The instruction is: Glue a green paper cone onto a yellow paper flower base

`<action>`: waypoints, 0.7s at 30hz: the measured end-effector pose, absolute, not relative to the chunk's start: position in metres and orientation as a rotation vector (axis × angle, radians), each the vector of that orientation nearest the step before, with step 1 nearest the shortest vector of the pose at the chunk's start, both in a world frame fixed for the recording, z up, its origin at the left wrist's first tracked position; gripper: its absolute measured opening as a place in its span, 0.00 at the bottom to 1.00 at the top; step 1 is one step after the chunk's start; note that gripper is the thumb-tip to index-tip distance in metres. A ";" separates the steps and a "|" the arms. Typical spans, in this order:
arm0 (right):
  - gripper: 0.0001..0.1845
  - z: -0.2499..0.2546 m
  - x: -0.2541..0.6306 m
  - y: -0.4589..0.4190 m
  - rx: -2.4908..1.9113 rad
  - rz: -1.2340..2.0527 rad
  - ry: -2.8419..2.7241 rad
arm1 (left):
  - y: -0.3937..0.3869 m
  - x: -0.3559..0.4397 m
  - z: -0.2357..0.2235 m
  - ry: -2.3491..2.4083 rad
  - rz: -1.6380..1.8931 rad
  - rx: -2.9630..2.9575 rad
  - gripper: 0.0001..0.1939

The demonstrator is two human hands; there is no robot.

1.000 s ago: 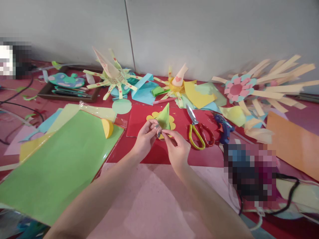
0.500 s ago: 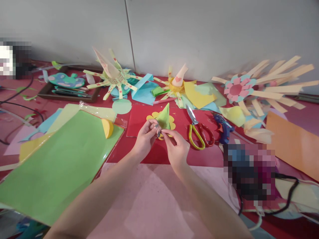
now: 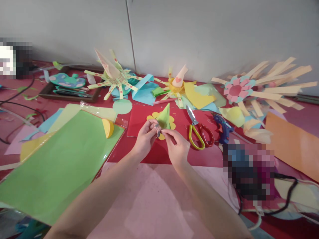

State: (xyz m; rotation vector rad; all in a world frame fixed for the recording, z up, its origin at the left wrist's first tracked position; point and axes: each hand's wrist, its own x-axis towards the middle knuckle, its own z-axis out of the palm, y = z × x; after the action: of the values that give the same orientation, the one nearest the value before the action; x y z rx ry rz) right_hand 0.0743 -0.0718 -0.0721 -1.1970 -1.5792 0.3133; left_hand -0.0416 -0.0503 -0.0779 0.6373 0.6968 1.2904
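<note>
A pointed light-green paper cone (image 3: 163, 117) stands between my fingertips, its tip turned up and away from me. My left hand (image 3: 147, 135) pinches the cone's lower left edge. The thumb and forefinger of my right hand (image 3: 177, 145) pinch at its lower right edge, close to the left fingertips. Behind and below the cone lies a yellow scalloped paper flower (image 3: 171, 124), partly covered by the cone and my hands. It rests on a red sheet (image 3: 136, 122). Scissors (image 3: 196, 129) with one yellow and one red handle lie just right of my right hand.
A blue glue gun (image 3: 223, 127) lies beyond the scissors. Green paper (image 3: 62, 159) in a clear sleeve covers the left side, with a folded yellow piece (image 3: 108, 128) on it. Paper-strip crafts (image 3: 119, 78) and a brown tray (image 3: 69, 98) line the back. Cables run at both sides.
The view has shifted very slightly. Both hands keep their pinch on the green cone, with hardly any movement.
</note>
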 end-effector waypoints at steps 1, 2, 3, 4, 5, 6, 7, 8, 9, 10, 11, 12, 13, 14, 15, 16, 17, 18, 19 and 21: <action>0.06 -0.072 0.074 -0.072 -1.197 0.311 -1.583 | -0.050 -0.042 -0.078 0.696 1.292 0.637 0.05; 0.06 -0.072 0.075 -0.072 -1.195 0.309 -1.587 | -0.050 -0.042 -0.079 0.694 1.292 0.637 0.05; 0.06 -0.073 0.075 -0.072 -1.192 0.308 -1.589 | -0.050 -0.042 -0.079 0.693 1.294 0.636 0.05; 0.06 -0.073 0.075 -0.072 -1.190 0.309 -1.590 | -0.050 -0.042 -0.079 0.691 1.295 0.635 0.05; 0.06 -0.073 0.075 -0.072 -1.190 0.310 -1.588 | -0.050 -0.041 -0.079 0.691 1.295 0.636 0.05; 0.06 -0.073 0.074 -0.072 -1.190 0.313 -1.586 | -0.050 -0.041 -0.079 0.694 1.294 0.637 0.05; 0.06 -0.073 0.074 -0.072 -1.192 0.316 -1.584 | -0.050 -0.042 -0.079 0.700 1.293 0.638 0.05; 0.06 -0.073 0.074 -0.072 -1.193 0.320 -1.583 | -0.050 -0.042 -0.078 0.705 1.291 0.639 0.05; 0.06 -0.073 0.074 -0.072 -1.193 0.321 -1.583 | -0.050 -0.042 -0.077 0.709 1.291 0.639 0.05; 0.06 -0.073 0.074 -0.072 -1.191 0.321 -1.584 | -0.050 -0.042 -0.077 0.713 1.290 0.640 0.05; 0.06 -0.073 0.074 -0.072 -1.188 0.318 -1.587 | -0.050 -0.042 -0.076 0.720 1.287 0.640 0.05; 0.06 -0.073 0.075 -0.072 -1.187 0.315 -1.590 | -0.051 -0.042 -0.075 0.728 1.284 0.640 0.05; 0.06 -0.073 0.075 -0.071 -1.187 0.309 -1.592 | -0.051 -0.042 -0.075 0.735 1.281 0.641 0.06; 0.06 -0.073 0.075 -0.071 -1.188 0.304 -1.594 | -0.051 -0.041 -0.074 0.740 1.281 0.641 0.06; 0.06 -0.073 0.075 -0.071 -1.189 0.300 -1.598 | -0.050 -0.041 -0.074 0.745 1.283 0.640 0.07; 0.06 -0.073 0.075 -0.071 -1.194 0.300 -1.601 | -0.050 -0.041 -0.074 0.745 1.284 0.639 0.07; 0.06 -0.073 0.075 -0.071 -1.197 0.303 -1.605 | -0.050 -0.041 -0.075 0.741 1.287 0.639 0.07; 0.07 -0.073 0.075 -0.071 -1.201 0.308 -1.608 | -0.049 -0.041 -0.075 0.738 1.289 0.638 0.08; 0.07 -0.073 0.075 -0.071 -1.204 0.314 -1.612 | -0.049 -0.041 -0.076 0.736 1.289 0.638 0.08; 0.08 -0.073 0.074 -0.072 -1.210 0.332 -1.615 | -0.048 -0.042 -0.077 0.732 1.286 0.645 0.07</action>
State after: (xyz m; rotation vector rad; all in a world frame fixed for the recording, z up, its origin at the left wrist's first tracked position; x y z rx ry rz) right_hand 0.0735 -0.0724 -0.0733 -1.2099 -1.6149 0.3315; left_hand -0.0417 -0.0477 -0.0772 0.6451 0.7325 1.2856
